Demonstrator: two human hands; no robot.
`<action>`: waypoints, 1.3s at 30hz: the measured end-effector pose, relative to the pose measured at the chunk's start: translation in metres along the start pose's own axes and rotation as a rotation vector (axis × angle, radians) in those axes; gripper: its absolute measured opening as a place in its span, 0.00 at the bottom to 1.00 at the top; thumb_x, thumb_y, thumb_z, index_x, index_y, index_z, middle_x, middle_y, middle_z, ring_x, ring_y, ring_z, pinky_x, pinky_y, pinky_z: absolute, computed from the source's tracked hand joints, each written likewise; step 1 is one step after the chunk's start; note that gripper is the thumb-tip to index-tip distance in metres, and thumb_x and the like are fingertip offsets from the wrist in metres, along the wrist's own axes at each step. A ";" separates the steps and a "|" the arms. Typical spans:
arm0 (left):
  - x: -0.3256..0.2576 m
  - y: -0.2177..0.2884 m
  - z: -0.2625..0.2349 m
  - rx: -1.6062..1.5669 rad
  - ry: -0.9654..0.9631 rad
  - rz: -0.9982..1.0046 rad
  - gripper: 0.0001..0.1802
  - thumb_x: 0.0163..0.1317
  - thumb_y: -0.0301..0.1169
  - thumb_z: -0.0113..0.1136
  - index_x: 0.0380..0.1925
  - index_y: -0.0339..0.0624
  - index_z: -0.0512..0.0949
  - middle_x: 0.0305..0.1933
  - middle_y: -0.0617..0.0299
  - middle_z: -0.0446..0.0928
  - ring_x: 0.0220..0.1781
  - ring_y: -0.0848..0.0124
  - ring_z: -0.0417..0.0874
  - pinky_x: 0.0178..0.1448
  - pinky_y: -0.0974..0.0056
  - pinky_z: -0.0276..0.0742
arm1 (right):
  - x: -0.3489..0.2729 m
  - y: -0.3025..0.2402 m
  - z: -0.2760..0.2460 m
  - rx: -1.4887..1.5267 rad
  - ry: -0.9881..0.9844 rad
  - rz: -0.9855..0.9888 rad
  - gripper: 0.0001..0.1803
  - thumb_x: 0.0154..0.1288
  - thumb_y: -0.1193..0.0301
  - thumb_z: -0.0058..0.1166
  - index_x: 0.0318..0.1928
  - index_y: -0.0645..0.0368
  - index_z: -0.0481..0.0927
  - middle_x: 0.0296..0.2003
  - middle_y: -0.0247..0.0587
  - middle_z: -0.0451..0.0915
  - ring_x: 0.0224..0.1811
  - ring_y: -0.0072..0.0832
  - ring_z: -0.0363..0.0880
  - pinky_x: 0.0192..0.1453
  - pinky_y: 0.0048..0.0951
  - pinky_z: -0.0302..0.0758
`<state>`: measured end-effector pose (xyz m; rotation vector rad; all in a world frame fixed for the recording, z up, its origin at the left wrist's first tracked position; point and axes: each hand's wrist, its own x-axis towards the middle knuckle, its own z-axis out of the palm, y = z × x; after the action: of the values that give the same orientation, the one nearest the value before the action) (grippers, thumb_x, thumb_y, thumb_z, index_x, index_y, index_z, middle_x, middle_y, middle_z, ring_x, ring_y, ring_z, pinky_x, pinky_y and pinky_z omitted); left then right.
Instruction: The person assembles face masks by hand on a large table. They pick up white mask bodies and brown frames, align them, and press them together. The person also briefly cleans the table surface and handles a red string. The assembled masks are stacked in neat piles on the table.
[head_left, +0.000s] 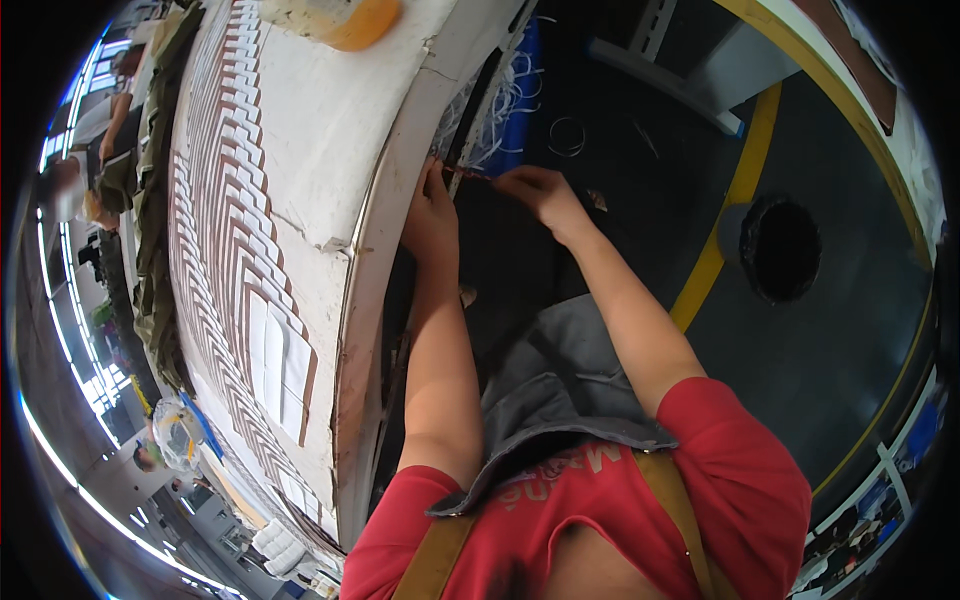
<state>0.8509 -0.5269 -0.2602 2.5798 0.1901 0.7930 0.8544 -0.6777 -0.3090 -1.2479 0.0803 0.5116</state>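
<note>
- Reaching below the white work table's edge [375, 250], a thin dark strip [470, 172] is pinched between the left hand [430, 215] and the right hand [540, 192], both closed on it.
- Long rows of white-and-brown folded pieces [235, 200] are already laid across the table; how many are left cannot be told.
- An orange-and-cream container [345, 18] stands at the table's far end.
- White cords over a blue bin [515, 100] lie just beyond the hands.

Rows of folded pieces [240, 250] lie on the table [330, 130] — a bin [780, 248] stands well right, on the floor [850, 330].
</note>
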 end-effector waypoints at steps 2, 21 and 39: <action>-0.001 -0.003 0.006 0.031 -0.022 0.009 0.06 0.55 0.29 0.56 0.30 0.38 0.78 0.28 0.57 0.77 0.31 0.65 0.79 0.35 0.66 0.72 | -0.001 -0.001 -0.006 -0.137 0.069 -0.087 0.09 0.56 0.71 0.52 0.34 0.64 0.79 0.29 0.37 0.79 0.33 0.21 0.74 0.40 0.20 0.68; -0.196 0.062 -0.145 -0.476 -0.631 -0.243 0.15 0.53 0.31 0.53 0.41 0.38 0.72 0.37 0.48 0.72 0.41 0.51 0.73 0.46 0.54 0.69 | -0.130 -0.024 -0.007 -0.737 -0.271 -0.439 0.06 0.57 0.81 0.41 0.28 0.65 0.73 0.26 0.40 0.72 0.27 0.27 0.71 0.32 0.24 0.68; -0.322 -0.043 -0.527 -0.623 0.004 -1.011 0.15 0.57 0.37 0.49 0.40 0.42 0.74 0.38 0.49 0.73 0.42 0.55 0.74 0.46 0.60 0.70 | -0.339 -0.076 0.451 -0.904 -1.672 -0.130 0.09 0.40 0.85 0.41 0.19 0.60 0.75 0.19 0.38 0.65 0.22 0.27 0.66 0.26 0.25 0.63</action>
<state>0.2879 -0.3778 -0.0496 1.5715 0.9704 0.3629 0.4880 -0.3905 0.0194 -1.2653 -1.7803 1.4053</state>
